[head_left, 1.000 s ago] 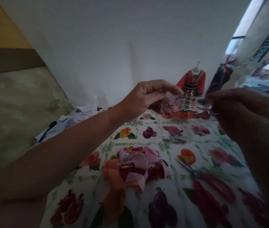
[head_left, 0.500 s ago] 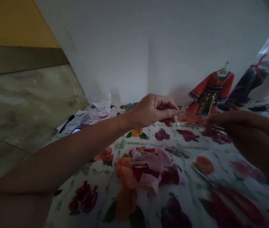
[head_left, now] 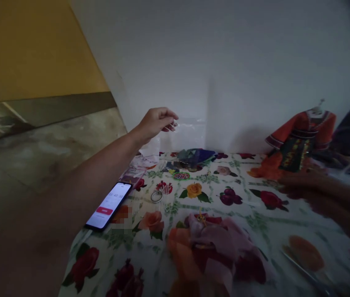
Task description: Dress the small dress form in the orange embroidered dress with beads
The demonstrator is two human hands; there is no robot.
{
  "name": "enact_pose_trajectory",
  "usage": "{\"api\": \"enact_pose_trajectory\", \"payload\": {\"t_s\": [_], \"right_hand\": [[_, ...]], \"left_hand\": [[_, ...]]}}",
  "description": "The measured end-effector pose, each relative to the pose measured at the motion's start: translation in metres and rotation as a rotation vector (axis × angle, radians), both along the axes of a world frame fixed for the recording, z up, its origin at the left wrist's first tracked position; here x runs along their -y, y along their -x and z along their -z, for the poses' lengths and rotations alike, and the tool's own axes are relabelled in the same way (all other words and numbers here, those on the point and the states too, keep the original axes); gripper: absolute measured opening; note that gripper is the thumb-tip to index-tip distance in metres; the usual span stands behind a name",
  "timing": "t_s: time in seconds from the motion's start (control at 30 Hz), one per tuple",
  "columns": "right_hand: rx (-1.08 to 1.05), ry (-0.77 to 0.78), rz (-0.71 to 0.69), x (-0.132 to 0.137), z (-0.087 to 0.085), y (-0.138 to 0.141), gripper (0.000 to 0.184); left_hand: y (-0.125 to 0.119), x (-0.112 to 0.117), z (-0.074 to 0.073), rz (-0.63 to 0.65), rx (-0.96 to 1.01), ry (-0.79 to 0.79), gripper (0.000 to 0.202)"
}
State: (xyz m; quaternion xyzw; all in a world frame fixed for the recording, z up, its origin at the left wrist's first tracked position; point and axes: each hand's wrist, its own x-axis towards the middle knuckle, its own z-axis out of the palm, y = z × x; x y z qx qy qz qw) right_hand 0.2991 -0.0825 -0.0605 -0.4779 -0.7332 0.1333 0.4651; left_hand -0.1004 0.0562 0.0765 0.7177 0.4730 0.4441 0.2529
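Note:
My left hand [head_left: 159,120] is raised in front of the wall at the far side of the table. Its fingers are pinched together at the edge of a clear plastic bag [head_left: 191,130], which is faint against the wall. At the right, my right hand [head_left: 301,185] is low over the tablecloth, near a small orange and dark green doll dress [head_left: 304,136] on a stand. Motion smears its fingers, and I cannot make out whether they hold anything. A pile of pink, red and orange fabric pieces [head_left: 212,243] lies in front of me.
A lit phone [head_left: 109,206] lies at the left edge of the floral tablecloth [head_left: 205,185]. Beyond it are a round ring-like item [head_left: 156,196], a patch of colourful beads [head_left: 181,176] and blue-green cloth [head_left: 196,156]. Scissors [head_left: 304,270] are partly in view at the lower right.
My left hand has moved left and up, away from my right hand, and the clear bag now shows beside it. The view has turned left, bringing the phone into sight.

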Motion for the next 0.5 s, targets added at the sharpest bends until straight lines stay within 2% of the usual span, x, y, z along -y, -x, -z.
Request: {"api": "enact_pose_trajectory", "payload": {"t_s": [0.07, 0.17, 0.3, 0.4, 0.5], "right_hand": [[0.085, 0.05, -0.01, -0.002, 0.004, -0.004, 0.029], [0.14, 0.041, -0.025, -0.005, 0.006, -0.008, 0.029], [0.15, 0.007, -0.103, -0.008, 0.003, -0.006, 0.03], [0.13, 0.026, -0.096, -0.011, -0.001, -0.006, 0.03], [0.085, 0.04, -0.069, -0.013, -0.005, -0.008, 0.027]], "left_hand": [[0.012, -0.015, 0.007, -0.052, 0.019, 0.005, 0.009], [0.026, -0.038, 0.02, -0.103, 0.03, 0.023, 0.006], [0.039, -0.077, 0.037, -0.198, 0.014, 0.002, 0.008], [0.048, -0.106, 0.051, -0.219, 0.023, 0.0, 0.01], [0.059, -0.129, 0.068, -0.342, -0.001, -0.032, 0.013]]}}
